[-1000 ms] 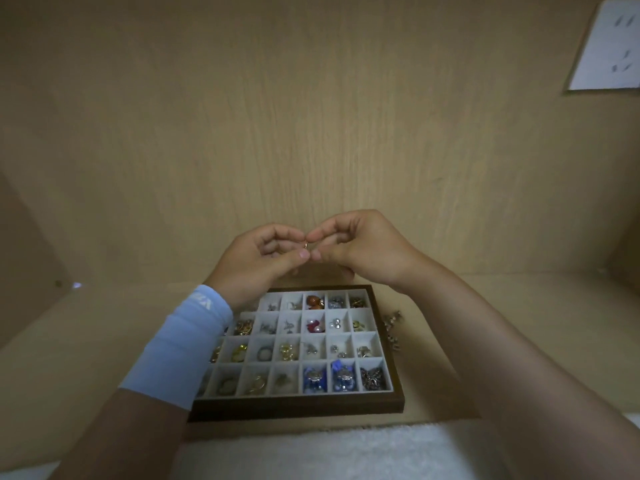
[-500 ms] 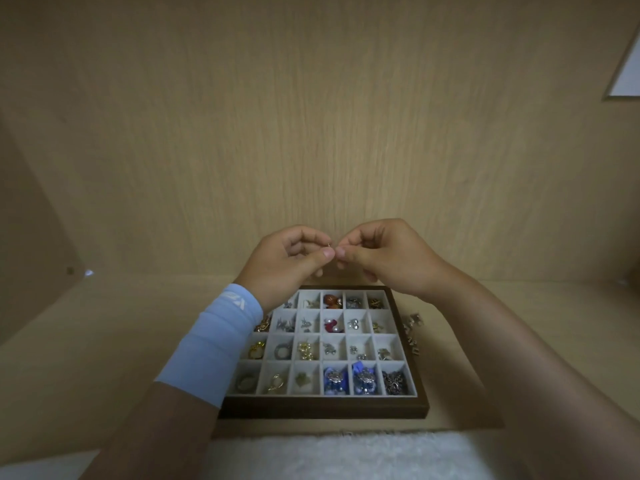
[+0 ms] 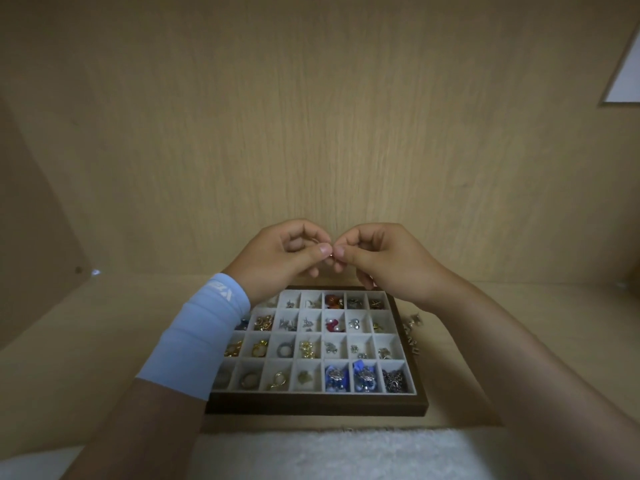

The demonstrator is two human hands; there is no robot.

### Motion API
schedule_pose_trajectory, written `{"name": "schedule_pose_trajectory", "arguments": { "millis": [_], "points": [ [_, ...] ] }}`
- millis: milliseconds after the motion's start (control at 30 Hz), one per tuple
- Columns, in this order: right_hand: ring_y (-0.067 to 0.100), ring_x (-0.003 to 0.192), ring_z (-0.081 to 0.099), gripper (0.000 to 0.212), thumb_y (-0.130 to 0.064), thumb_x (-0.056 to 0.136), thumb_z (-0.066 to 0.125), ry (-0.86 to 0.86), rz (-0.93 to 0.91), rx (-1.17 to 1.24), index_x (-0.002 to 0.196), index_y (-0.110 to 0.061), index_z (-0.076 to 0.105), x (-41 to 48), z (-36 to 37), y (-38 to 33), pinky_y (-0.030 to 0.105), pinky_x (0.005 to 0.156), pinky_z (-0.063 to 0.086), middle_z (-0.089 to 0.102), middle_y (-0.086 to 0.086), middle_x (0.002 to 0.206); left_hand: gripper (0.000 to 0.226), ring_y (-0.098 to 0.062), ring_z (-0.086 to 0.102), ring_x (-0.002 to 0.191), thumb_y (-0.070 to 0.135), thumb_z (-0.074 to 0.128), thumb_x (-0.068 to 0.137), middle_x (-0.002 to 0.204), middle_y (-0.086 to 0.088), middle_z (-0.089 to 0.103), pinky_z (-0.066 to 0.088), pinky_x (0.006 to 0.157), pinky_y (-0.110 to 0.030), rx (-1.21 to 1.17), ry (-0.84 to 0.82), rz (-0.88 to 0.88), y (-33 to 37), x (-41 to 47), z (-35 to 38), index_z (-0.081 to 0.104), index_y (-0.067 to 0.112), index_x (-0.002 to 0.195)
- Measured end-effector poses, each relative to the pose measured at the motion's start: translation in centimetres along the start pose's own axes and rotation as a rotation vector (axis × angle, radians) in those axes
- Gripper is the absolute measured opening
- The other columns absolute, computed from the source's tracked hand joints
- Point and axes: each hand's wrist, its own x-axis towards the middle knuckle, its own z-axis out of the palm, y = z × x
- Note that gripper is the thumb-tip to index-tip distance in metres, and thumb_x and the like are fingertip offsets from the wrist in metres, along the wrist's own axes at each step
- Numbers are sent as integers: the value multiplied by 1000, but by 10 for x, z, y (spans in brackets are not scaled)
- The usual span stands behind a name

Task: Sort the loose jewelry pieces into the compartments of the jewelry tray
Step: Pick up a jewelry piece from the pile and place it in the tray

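Metal piece: a tiny shiny thing (image 3: pixel 331 255), held in the air above the far edge of the jewelry tray (image 3: pixel 311 407).
Grip: left hand (image 3: pixel 277 258) and right hand (image 3: pixel 384 261) both pinch it between the tips of thumb and forefinger; the other fingers (image 3: pixel 362 282) are curled.
Risk: it may slip, I think, and fall into a wrong compartment or onto the tabletop (image 3: pixel 86 341).
Cause: so little metal to hold, with two hands pulling at once.
Remaining: loose pieces (image 3: pixel 412 332) lie just beside the tray's right rim.

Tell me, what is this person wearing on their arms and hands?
A pale blue band covers the left wrist and lower forearm, with a white printed marking near the wrist. The left hand and right hand are bare: no gloves, rings or watch show. The right arm has no sleeve.
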Motion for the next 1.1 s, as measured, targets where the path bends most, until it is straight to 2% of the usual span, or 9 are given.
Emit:
{"name": "schedule_pose_trajectory", "arguments": {
  "millis": [267,400,467,533,633,700,833,967,1100],
  "points": [
    [-3,50,52,8,-15,93,69,-30,-69,-111,91,-10,75,18,24,-5,10,53,40,69,-4,72,10,-18,68,73,7,67,89,83,-6,77,57,80,-29,13,132,-71,-6,-15,-23,71,10,98],
    [2,54,54,7,-20,91,71,-13,-85,-165,91,-15,76,27,38,-4,19,57,45,70,-1,73,9,-13,66,68,7,68,88,75,-3,75,56,73,-21,34,191,-70,-11,-23,-32,73,8,96],
    [16,66,63,7,-22,91,71,7,-99,-192,91,-18,77,29,44,-2,34,67,55,75,2,81,9,-12,66,69,11,70,87,76,-3,76,56,74,-22,55,207,-77,-14,-25,-37,74,10,95],
    [18,71,65,6,-24,91,71,27,-111,-223,89,-21,77,29,48,0,42,77,56,75,1,82,8,-12,67,70,13,71,87,78,-4,76,57,77,-26,64,207,-83,-16,-25,-40,74,12,94],
    [20,74,68,6,-24,91,72,11,-112,-245,89,-22,77,25,47,1,42,75,57,75,-1,81,8,-11,67,71,15,72,86,80,-6,76,57,75,-25,81,153,-103,-17,-27,-41,75,13,94],
    [13,69,66,6,-22,91,72,-46,-77,-244,88,-21,77,19,42,-1,33,70,56,74,-3,79,9,-11,69,73,16,72,85,79,-3,76,55,72,-21,112,65,-128,-15,-30,-41,74,14,94],
    [6,74,69,5,-25,90,72,-270,-10,-406,88,-25,76,0,32,-9,28,75,56,74,-7,81,11,-9,69,87,24,75,83,91,6,74,55,84,-25,298,-130,-156,-15,-41,-38,74,26,94],
    [-4,77,67,3,-26,87,74,-465,45,-572,88,-26,78,-22,38,-20,20,76,53,74,-17,84,16,0,57,96,28,71,84,100,20,66,44,90,-25,472,-148,-143,-20,-60,-28,68,39,96],
    [-5,78,65,5,-33,86,73,-521,80,-748,87,-30,77,-39,51,-25,24,80,55,73,-20,84,41,-7,30,132,33,63,89,137,17,45,24,111,-26,716,-155,-118,-27,-76,-15,52,43,128]
  ]
}}
